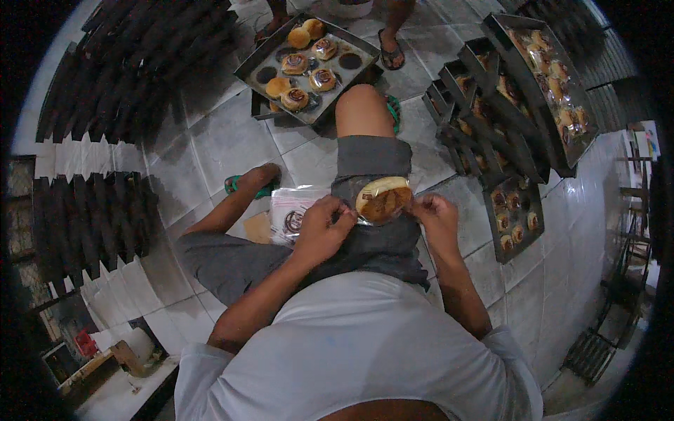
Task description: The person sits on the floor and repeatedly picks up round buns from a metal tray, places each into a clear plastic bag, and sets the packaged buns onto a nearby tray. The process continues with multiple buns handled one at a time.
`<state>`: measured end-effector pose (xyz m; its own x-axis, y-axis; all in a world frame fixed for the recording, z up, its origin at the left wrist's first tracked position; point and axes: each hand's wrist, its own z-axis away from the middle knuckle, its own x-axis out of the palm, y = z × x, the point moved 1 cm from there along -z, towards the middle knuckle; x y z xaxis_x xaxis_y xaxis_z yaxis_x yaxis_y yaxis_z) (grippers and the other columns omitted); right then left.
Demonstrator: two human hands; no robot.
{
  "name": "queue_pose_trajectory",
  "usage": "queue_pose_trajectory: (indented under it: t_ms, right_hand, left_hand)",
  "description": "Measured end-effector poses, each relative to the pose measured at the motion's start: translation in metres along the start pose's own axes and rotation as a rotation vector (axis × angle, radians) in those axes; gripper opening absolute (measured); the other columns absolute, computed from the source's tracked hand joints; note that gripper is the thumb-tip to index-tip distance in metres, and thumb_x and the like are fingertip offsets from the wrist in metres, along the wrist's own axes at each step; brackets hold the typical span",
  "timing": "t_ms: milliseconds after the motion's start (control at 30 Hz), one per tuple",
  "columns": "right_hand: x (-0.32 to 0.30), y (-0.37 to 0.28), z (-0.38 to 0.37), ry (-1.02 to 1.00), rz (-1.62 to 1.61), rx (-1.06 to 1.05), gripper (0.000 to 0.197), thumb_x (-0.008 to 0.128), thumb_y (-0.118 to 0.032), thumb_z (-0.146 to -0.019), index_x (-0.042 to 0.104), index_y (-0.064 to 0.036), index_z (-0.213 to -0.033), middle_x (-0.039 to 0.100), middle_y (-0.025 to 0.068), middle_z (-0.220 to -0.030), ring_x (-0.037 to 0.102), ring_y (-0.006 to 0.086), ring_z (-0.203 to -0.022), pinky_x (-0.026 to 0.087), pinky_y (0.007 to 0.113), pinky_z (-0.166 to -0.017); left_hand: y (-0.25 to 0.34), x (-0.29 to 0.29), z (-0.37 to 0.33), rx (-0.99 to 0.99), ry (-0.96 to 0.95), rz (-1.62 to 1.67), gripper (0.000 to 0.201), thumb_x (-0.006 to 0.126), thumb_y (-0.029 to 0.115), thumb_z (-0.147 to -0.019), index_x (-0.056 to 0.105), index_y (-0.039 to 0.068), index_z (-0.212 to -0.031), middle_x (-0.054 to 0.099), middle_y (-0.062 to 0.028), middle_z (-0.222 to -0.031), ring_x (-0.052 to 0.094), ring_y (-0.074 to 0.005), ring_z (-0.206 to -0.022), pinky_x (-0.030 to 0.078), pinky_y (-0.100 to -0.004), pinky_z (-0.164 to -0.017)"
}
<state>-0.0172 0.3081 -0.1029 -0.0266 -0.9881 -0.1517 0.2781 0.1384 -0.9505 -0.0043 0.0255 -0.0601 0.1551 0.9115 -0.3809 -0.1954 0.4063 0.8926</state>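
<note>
While hands [327, 222] [437, 215] hold wrapped bun [383, 201], bags [300, 198] bear emblem [293, 221].

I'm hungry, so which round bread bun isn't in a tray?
The brown bun in clear plastic, between left hand and right hand; other visible buns lie in dark metal trays.

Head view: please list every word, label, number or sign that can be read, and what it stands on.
None can be read.
Printed bags beside the left hand: dark round mark, its print too small and blurred.
Wrapped bun between left and right hand: small dark mark, too blurred.
Wrapped buns on the tray: dark print, too small.
</note>
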Motion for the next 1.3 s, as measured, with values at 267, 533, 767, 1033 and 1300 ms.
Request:
queue_pose_trajectory:
  t_ms: [267,533,767,1033,1300]
  right_hand:
    - [0.058,-0.125,0.000,-0.325,0.226,-0.194,0.049,0.085,-0.018,-0.088,0.069,-0.0011,-0.131,0.075,0.0117,-0.118,0.073,0.0203,-0.102,0.058,0.030,-0.086]
    - [0.116,-0.194,-0.219,-0.005,0.985,-1.150,0.053,0.080,-0.024,-0.087,0.068,-0.0112,-0.136,0.071,0.0162,-0.132,0.069,0.0345,-0.120,0.054,0.042,-0.103]
    - [0.182,-0.160,-0.155,-0.552,0.634,-0.503,0.046,0.080,-0.039,-0.091,0.076,-0.0093,-0.125,0.076,0.0143,-0.121,0.073,0.0278,-0.109,0.056,0.038,-0.094]
    - [0.167,-0.055,-0.043,-0.963,0.154,0.178,0.040,0.083,-0.038,-0.090,0.078,-0.0019,-0.108,0.079,0.0081,-0.093,0.070,0.0148,-0.079,0.053,0.030,-0.068]
    - [0.211,-0.133,-0.051,-0.523,-0.378,0.179,0.030,0.082,-0.020,-0.092,0.074,-0.0008,-0.113,0.078,0.0095,-0.101,0.067,0.0103,-0.083,0.049,0.023,-0.070]
  left_hand:
    - [0.014,-0.012,-0.011,0.334,0.111,-0.103,0.012,0.068,0.011,-0.089,0.067,0.001,-0.095,0.065,-0.0209,-0.095,0.063,-0.0406,-0.098,0.050,-0.0475,-0.085]
    - [-0.084,-0.053,0.018,0.321,0.254,-0.780,0.032,0.072,0.014,-0.088,0.072,0.008,-0.119,0.065,-0.0171,-0.139,0.062,-0.0405,-0.120,0.043,-0.0586,-0.110]
    - [-0.109,-0.049,0.031,0.360,0.204,-0.867,0.032,0.078,0.018,-0.074,0.074,0.010,-0.106,0.063,-0.0096,-0.143,0.056,-0.0406,-0.129,0.025,-0.0742,-0.119]
    - [-0.049,-0.077,0.075,0.605,0.457,-0.824,0.035,0.081,0.016,-0.074,0.071,0.008,-0.106,0.064,-0.0103,-0.135,0.055,-0.0396,-0.131,0.024,-0.0716,-0.121]
    - [-0.021,-0.070,0.040,-0.383,-0.063,1.677,0.066,0.077,0.038,-0.096,0.050,0.007,-0.148,0.064,-0.0128,-0.128,0.058,-0.0248,-0.129,0.047,-0.0461,-0.112]
